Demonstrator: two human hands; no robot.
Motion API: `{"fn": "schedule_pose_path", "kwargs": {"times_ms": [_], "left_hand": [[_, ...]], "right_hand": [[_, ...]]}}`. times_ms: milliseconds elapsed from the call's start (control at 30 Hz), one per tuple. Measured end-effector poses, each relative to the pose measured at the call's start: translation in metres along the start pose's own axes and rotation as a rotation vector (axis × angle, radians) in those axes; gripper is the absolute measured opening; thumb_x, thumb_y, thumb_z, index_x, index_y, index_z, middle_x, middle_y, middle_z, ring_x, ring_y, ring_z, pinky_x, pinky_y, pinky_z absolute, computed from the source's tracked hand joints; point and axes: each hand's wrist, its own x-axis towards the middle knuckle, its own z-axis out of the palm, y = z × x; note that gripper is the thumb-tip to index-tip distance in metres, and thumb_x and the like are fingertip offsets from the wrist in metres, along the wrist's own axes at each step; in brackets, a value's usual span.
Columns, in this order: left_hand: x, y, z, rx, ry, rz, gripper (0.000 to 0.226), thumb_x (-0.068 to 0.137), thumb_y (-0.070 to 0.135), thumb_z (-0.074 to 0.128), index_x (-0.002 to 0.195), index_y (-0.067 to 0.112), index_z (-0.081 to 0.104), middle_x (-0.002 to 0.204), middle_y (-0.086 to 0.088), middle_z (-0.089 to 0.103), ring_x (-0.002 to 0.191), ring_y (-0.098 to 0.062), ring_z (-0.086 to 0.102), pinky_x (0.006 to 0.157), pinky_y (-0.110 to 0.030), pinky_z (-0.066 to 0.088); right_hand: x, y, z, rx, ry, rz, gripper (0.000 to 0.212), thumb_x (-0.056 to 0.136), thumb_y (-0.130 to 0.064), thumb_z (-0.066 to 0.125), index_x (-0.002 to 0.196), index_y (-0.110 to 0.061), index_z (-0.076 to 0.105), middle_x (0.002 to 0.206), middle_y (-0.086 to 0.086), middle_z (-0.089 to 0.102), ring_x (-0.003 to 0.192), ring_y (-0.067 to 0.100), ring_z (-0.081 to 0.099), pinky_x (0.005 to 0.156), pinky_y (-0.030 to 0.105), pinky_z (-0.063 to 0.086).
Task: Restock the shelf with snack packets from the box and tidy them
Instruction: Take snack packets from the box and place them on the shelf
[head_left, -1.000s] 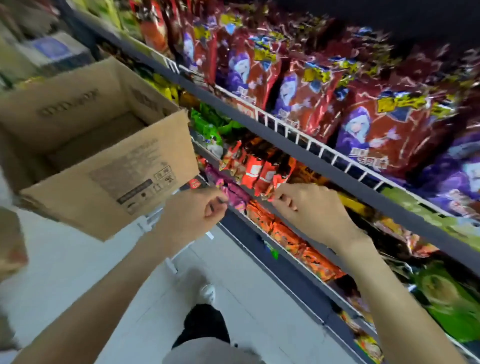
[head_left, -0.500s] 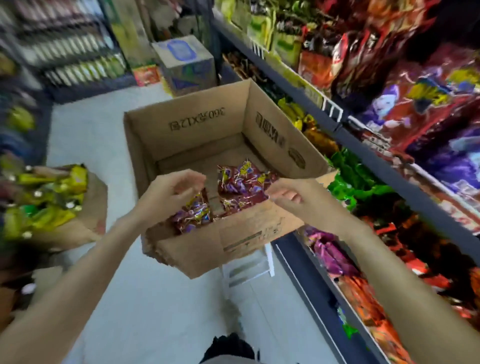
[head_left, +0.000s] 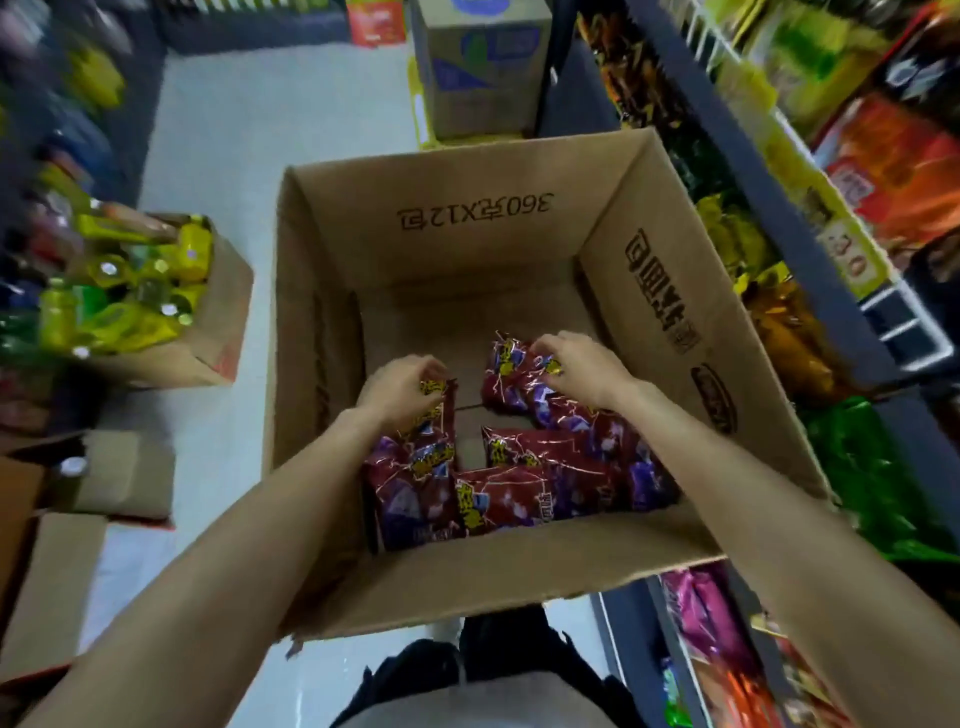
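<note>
Hands in box (head_left: 691, 291), frame centre | left hand (head_left: 400, 392) pinches top of one packet (head_left: 415, 467) | right hand (head_left: 576, 371) pinches another packet (head_left: 511, 376) | risk: glossy film slips, packets fall back.

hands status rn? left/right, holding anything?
Left hand: pinching the top of a red snack packet in the box.
Right hand: gripping another red packet.

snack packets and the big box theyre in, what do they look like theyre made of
Snack packets: probably glossy plastic or foil film, going by the crinkles and bright glints on the dark red wrap. Box: plain brown corrugated cardboard, matte, with printed black text and a rough torn near edge.
</note>
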Motion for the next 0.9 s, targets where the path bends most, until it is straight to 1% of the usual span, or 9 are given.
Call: {"fn": "schedule_pose_path", "kwargs": {"times_ms": [233, 400, 467, 533, 567, 633, 700, 767, 900], "left_hand": [[0.023, -0.034, 0.035, 0.118, 0.031, -0.16, 0.046, 0.092, 0.042, 0.052, 0.132, 0.018, 0.049, 0.127, -0.008, 0.054, 0.118, -0.025, 0.049, 0.097, -0.036, 0.042], [0.045, -0.041, 0.053, 0.192, -0.117, -0.257, 0.057, 0.095, 0.048, 0.042, 0.139, 0.012, 0.04, 0.138, -0.016, 0.045, 0.123, -0.032, 0.045, 0.097, -0.038, 0.039], [0.055, -0.043, 0.058, 0.163, -0.183, -0.277, 0.058, 0.096, 0.048, 0.04, 0.145, 0.017, 0.031, 0.144, -0.014, 0.039, 0.128, -0.033, 0.04, 0.101, -0.038, 0.035], [0.06, -0.045, 0.06, 0.216, -0.254, -0.278, 0.061, 0.096, 0.049, 0.036, 0.149, 0.021, 0.023, 0.152, -0.01, 0.029, 0.138, -0.029, 0.027, 0.111, -0.041, 0.022], [0.063, -0.046, 0.061, 0.241, -0.283, -0.283, 0.062, 0.096, 0.051, 0.035, 0.15, 0.022, 0.021, 0.153, -0.01, 0.027, 0.141, -0.028, 0.022, 0.115, -0.042, 0.015], [0.065, -0.045, 0.061, 0.275, -0.314, -0.284, 0.062, 0.095, 0.051, 0.038, 0.148, 0.022, 0.025, 0.151, -0.012, 0.029, 0.142, -0.028, 0.02, 0.116, -0.044, 0.012], [0.065, -0.04, 0.057, 0.314, -0.308, -0.254, 0.058, 0.093, 0.048, 0.044, 0.143, 0.02, 0.036, 0.147, -0.014, 0.036, 0.137, -0.03, 0.029, 0.113, -0.044, 0.021], [0.064, -0.035, 0.051, 0.334, -0.301, -0.228, 0.053, 0.092, 0.046, 0.049, 0.137, 0.019, 0.044, 0.14, -0.013, 0.044, 0.127, -0.031, 0.043, 0.104, -0.041, 0.035], [0.054, -0.028, 0.037, 0.434, -0.255, -0.105, 0.05, 0.095, 0.049, 0.044, 0.136, 0.022, 0.041, 0.132, -0.012, 0.049, 0.114, -0.032, 0.052, 0.093, -0.039, 0.042]], "right_hand": [[0.079, 0.025, 0.043, -0.137, -0.16, -0.064, 0.063, 0.09, -0.031, 0.06, 0.145, -0.018, 0.032, 0.144, 0.01, 0.039, 0.133, 0.03, 0.037, 0.107, 0.042, 0.037], [0.109, 0.043, 0.061, -0.184, -0.326, -0.025, 0.09, 0.088, -0.049, 0.058, 0.152, -0.025, 0.001, 0.157, 0.017, 0.013, 0.143, 0.038, 0.016, 0.118, 0.048, 0.015], [0.118, 0.051, 0.067, -0.172, -0.384, -0.015, 0.097, 0.086, -0.055, 0.057, 0.152, -0.025, -0.008, 0.157, 0.019, 0.014, 0.144, 0.038, 0.014, 0.118, 0.047, 0.01], [0.119, 0.051, 0.069, -0.162, -0.401, -0.023, 0.103, 0.084, -0.059, 0.057, 0.151, -0.023, -0.012, 0.154, 0.02, 0.022, 0.143, 0.037, 0.02, 0.118, 0.047, 0.011], [0.119, 0.05, 0.07, -0.153, -0.407, -0.03, 0.105, 0.083, -0.061, 0.058, 0.151, -0.022, -0.012, 0.153, 0.02, 0.025, 0.142, 0.036, 0.023, 0.117, 0.047, 0.012], [0.12, 0.046, 0.067, -0.097, -0.413, -0.031, 0.105, 0.08, -0.067, 0.056, 0.152, -0.023, -0.008, 0.155, 0.017, 0.023, 0.142, 0.036, 0.023, 0.115, 0.048, 0.014], [0.121, 0.041, 0.062, -0.02, -0.42, -0.015, 0.099, 0.08, -0.071, 0.051, 0.152, -0.024, 0.005, 0.156, 0.013, 0.023, 0.142, 0.034, 0.023, 0.114, 0.049, 0.017], [0.124, 0.037, 0.057, -0.042, -0.446, -0.037, 0.09, 0.08, -0.067, 0.055, 0.15, -0.022, 0.021, 0.154, 0.011, 0.028, 0.14, 0.032, 0.027, 0.113, 0.048, 0.023], [0.126, 0.032, 0.049, -0.044, -0.536, -0.07, 0.076, 0.083, -0.046, 0.066, 0.145, -0.018, 0.033, 0.148, 0.011, 0.038, 0.137, 0.029, 0.033, 0.109, 0.041, 0.032]]}}
